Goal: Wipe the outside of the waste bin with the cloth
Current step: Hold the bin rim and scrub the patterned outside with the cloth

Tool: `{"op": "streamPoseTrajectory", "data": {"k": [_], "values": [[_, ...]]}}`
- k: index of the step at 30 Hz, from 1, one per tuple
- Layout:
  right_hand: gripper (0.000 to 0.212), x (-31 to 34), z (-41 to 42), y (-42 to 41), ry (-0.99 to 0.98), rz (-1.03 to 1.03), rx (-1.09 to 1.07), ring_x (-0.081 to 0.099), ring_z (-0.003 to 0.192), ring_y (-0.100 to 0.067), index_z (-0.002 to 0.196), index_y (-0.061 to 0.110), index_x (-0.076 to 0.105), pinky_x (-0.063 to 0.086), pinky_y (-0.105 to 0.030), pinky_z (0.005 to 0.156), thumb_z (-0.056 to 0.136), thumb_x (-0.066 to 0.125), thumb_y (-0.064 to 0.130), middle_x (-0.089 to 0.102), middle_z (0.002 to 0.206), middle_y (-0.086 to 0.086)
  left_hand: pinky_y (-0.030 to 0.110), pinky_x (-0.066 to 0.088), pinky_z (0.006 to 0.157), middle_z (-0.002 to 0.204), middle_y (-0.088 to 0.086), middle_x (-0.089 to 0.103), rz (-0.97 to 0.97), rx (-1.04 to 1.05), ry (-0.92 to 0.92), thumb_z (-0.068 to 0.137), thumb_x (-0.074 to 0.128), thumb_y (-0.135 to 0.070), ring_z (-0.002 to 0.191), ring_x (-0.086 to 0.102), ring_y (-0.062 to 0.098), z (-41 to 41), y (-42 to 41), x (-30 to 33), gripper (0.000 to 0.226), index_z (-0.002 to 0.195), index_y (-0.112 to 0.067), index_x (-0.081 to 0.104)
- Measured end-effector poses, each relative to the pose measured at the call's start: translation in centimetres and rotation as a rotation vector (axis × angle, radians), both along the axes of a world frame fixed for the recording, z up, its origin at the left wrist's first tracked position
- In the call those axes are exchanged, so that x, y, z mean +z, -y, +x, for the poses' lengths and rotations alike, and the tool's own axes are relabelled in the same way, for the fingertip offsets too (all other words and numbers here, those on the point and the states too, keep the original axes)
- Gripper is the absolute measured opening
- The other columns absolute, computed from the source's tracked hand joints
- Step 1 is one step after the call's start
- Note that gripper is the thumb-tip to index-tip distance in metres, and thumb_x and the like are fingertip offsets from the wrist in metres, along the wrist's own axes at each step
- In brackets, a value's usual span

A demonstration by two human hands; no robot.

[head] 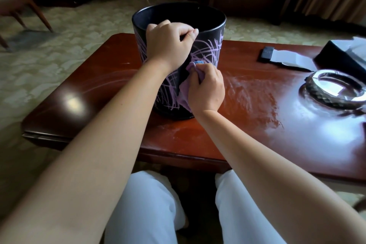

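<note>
The waste bin (206, 51) is a round black tub scrawled with thin lilac lines, standing upright and open-topped on the reddish wooden surface (247, 117), towards its ten o'clock corner. The cloth (185, 93) is lilac, bunched against the bin's near wall at about five o'clock, with what may be a blue patch at its upper fold.

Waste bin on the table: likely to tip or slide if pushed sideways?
Probably slides: the waste bin stands on a glossy table. Tipping seems possible: it is tall with a narrower base. The left hand gripping the rim suggests it needs steadying.
</note>
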State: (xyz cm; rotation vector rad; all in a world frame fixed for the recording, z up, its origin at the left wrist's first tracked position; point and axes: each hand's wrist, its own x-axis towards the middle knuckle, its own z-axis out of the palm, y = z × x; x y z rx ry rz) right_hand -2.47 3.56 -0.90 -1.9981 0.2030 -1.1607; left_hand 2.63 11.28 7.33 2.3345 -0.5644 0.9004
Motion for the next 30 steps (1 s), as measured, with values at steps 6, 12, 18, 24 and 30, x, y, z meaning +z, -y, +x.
{"op": "streamPoseTrajectory", "data": {"k": [6, 12, 18, 24, 30], "values": [[0.007, -0.4, -0.2, 0.1, -0.040, 0.023, 0.020, 0.059, 0.084, -0.023, 0.082, 0.008, 0.066, 0.024, -0.016, 0.059, 0.085, 0.062, 0.013, 0.067, 0.084, -0.005, 0.028, 0.025, 0.088, 0.091, -0.003, 0.071, -0.012, -0.001, -0.039, 0.091, 0.044, -0.038, 0.097, 0.057, 0.020, -0.1, 0.0, 0.1, 0.033, 0.090, -0.021, 0.072], [0.006, -0.1, -0.2, -0.1, -0.025, -0.008, 0.019, 0.059, 0.084, -0.024, 0.082, 0.008, 0.066, 0.024, -0.016, 0.059, 0.084, 0.061, 0.011, 0.067, 0.084, -0.004, 0.023, 0.028, 0.089, 0.072, -0.013, 0.061, -0.070, -0.013, -0.167, 0.095, 0.044, -0.023, 0.086, 0.058, 0.014, -0.4, -0.3, 1.1, 0.028, 0.092, -0.017, 0.071], [0.008, 1.0, 0.2, 0.1, 0.001, 0.018, 0.012, 0.058, 0.083, -0.022, 0.082, 0.008, 0.066, 0.025, -0.017, 0.059, 0.085, 0.061, 0.013, 0.067, 0.083, -0.004, 0.028, 0.035, 0.072, 0.049, -0.005, 0.046, -0.099, -0.044, -0.326, 0.092, 0.044, -0.013, 0.049, 0.043, 0.006, -0.2, -0.7, 1.8, 0.019, 0.089, -0.026, 0.057], [0.009, 0.4, -0.1, 0.1, -0.044, 0.003, 0.030, 0.058, 0.086, -0.022, 0.085, 0.009, 0.067, 0.024, -0.016, 0.059, 0.086, 0.059, 0.013, 0.067, 0.087, -0.004, 0.034, 0.041, 0.088, 0.052, -0.007, 0.047, -0.061, -0.006, -0.342, 0.091, 0.042, -0.012, 0.061, 0.046, 0.016, -0.7, -0.4, 2.1, 0.023, 0.083, -0.026, 0.059], [0.010, 1.6, 0.2, 0.3, -0.008, 0.034, 0.002, 0.057, 0.085, -0.019, 0.085, 0.009, 0.066, 0.022, -0.018, 0.058, 0.087, 0.059, 0.016, 0.067, 0.086, -0.002, 0.038, 0.040, 0.092, 0.053, -0.010, 0.045, -0.059, 0.000, -0.319, 0.089, 0.042, -0.012, 0.068, 0.047, 0.018, -0.7, -0.2, 1.9, 0.023, 0.081, -0.027, 0.058]]}}
